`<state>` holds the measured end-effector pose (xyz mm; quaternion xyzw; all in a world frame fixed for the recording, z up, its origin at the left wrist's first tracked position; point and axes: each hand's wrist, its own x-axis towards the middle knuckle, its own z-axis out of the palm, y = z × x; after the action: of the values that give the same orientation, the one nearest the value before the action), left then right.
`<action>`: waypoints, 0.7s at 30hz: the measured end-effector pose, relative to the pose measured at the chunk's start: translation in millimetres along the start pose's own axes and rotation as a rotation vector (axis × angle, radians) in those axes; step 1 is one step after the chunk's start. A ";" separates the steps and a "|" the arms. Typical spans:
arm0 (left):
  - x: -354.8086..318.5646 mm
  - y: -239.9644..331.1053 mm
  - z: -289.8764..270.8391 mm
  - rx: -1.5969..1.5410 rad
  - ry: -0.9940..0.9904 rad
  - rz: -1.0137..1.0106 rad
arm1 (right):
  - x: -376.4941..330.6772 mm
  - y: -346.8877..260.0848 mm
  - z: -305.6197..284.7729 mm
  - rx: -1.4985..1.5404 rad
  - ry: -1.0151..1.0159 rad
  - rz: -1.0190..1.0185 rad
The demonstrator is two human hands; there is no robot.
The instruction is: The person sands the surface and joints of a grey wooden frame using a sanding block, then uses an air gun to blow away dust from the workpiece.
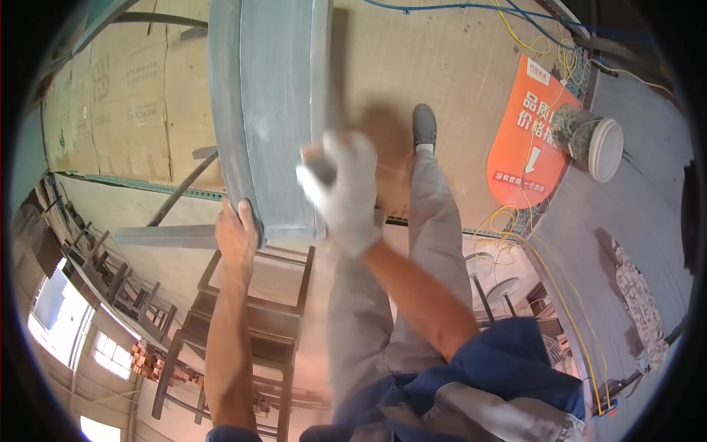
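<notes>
A long grey-painted furniture piece with a broad flat panel and raised side rails reaches down from the upper edge, left of centre. At its near left corner, my bare left hand is closed round the end of the side rail. My right hand, in a white glove, is at the right-hand rail near the same end. Its fingers are closed round a small grey and brown block. Motion smears this hand, and the face of the block against the rail is hidden.
Grey legs stick out to the left of the piece. Cardboard covers the surface beneath. An orange printed sheet and a stained bucket lie at the right, with yellow cord and a blue hose nearby. Dark chair frames stand lower left.
</notes>
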<state>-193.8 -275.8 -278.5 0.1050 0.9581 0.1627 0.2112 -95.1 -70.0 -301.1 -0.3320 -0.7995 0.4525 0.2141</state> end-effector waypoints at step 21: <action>-15.4 -31.0 17.3 0.352 0.185 0.136 | -212.3 12.1 -1.2 -0.098 -0.249 0.221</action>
<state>-176.6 -304.0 -298.7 0.1891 0.9778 0.0157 0.0891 55.8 -218.7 -319.9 -0.3693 -0.7996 0.4713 0.0457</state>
